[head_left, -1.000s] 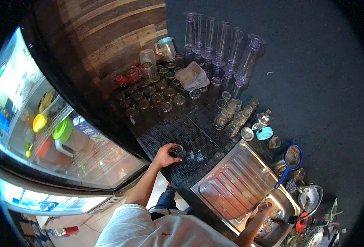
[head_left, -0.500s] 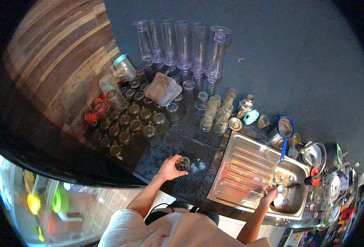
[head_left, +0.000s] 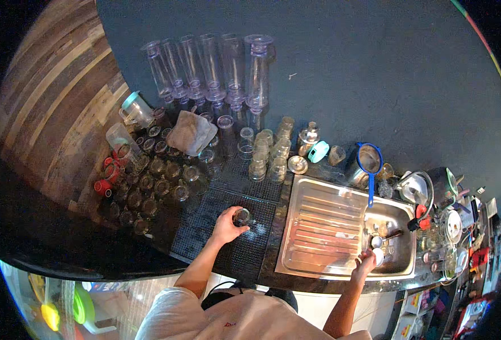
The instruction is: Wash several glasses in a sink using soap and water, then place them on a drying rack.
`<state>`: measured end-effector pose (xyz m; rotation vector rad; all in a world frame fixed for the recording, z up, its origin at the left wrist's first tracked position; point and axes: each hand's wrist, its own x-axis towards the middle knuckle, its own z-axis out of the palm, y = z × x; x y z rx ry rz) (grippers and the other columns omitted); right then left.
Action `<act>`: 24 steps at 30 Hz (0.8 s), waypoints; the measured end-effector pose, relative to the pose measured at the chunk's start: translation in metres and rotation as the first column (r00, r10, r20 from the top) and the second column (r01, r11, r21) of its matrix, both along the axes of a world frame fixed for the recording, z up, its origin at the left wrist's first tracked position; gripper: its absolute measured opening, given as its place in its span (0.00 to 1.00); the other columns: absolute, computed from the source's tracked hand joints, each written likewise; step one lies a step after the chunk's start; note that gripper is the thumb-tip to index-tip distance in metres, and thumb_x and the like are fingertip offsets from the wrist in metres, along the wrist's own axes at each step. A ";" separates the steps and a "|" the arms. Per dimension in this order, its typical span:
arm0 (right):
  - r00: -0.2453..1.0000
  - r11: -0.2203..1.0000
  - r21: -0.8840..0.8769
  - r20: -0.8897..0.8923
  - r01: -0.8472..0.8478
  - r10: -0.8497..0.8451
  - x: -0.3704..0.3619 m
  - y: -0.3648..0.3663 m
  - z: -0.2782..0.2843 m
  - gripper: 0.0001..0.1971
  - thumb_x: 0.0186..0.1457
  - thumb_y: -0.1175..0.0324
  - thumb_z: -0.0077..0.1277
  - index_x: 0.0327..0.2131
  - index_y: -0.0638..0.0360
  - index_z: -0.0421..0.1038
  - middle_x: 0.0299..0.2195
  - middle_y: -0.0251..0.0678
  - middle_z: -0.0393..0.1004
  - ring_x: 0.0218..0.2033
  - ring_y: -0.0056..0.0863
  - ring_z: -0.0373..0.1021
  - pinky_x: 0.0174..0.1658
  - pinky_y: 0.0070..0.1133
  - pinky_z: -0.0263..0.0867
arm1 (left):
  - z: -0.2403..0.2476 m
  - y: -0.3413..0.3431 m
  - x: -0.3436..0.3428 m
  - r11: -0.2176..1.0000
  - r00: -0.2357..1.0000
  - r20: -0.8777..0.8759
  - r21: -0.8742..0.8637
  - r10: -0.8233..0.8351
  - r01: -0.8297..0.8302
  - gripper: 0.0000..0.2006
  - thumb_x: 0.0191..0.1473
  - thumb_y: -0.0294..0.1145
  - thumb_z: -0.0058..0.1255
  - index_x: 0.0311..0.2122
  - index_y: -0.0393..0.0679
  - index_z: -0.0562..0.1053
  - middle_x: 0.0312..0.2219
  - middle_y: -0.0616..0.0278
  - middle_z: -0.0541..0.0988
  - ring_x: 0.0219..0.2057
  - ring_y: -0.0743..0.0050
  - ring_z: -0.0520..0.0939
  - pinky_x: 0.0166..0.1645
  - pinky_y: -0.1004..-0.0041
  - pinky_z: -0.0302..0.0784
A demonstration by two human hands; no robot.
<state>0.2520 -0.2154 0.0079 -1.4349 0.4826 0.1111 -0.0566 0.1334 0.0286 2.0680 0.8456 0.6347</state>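
Note:
My left hand is closed round a small clear glass, held over the black ribbed drip mat. Whether the glass touches the mat I cannot tell. Over the right part of the steel sink, my right hand is closed on a white round thing, too small to name exactly. Just beyond it in the basin lies a round metal piece with a dark handle. Several glasses stand upside down left of the mat, among them one glass near its edge.
Tall clear dispenser tubes line the dark wall. A folded cloth lies over glasses. Stacked glasses stand behind the sink, near a shaker. A blue-rimmed strainer and the faucet hose border the basin.
The whole view has shifted, so most things behind the counter appear farther left. My left hand still holds the glass above the mat. My right hand remains at the basin with the white thing.

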 end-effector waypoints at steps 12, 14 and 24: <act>0.995 0.987 0.140 0.065 -0.081 0.072 0.033 -0.001 -0.004 0.04 0.50 0.67 0.42 0.28 0.54 0.64 0.14 0.26 0.62 0.12 0.16 0.57 0.13 0.12 0.49 | 0.074 0.012 0.099 0.979 0.967 0.195 0.084 0.165 -0.184 0.27 0.27 0.31 0.65 0.38 0.41 0.68 0.30 0.59 0.71 0.33 0.63 0.74 0.34 0.70 0.70; 0.994 0.973 0.207 0.048 -0.106 0.098 0.038 0.002 -0.002 0.05 0.50 0.66 0.42 0.28 0.55 0.64 0.14 0.27 0.62 0.13 0.16 0.58 0.12 0.12 0.50 | 0.086 0.018 0.119 0.964 0.957 0.218 0.140 0.194 -0.227 0.27 0.28 0.30 0.64 0.39 0.40 0.67 0.32 0.57 0.71 0.36 0.60 0.73 0.36 0.68 0.70; 1.000 0.966 0.259 -0.020 -0.008 0.014 0.059 0.008 -0.001 0.07 0.47 0.71 0.44 0.20 0.51 0.57 0.11 0.25 0.56 0.09 0.15 0.50 0.09 0.13 0.44 | 0.076 0.038 0.183 0.853 0.920 -0.097 0.420 0.381 -0.309 0.31 0.27 0.39 0.64 0.42 0.45 0.66 0.35 0.57 0.72 0.43 0.60 0.66 0.46 0.60 0.53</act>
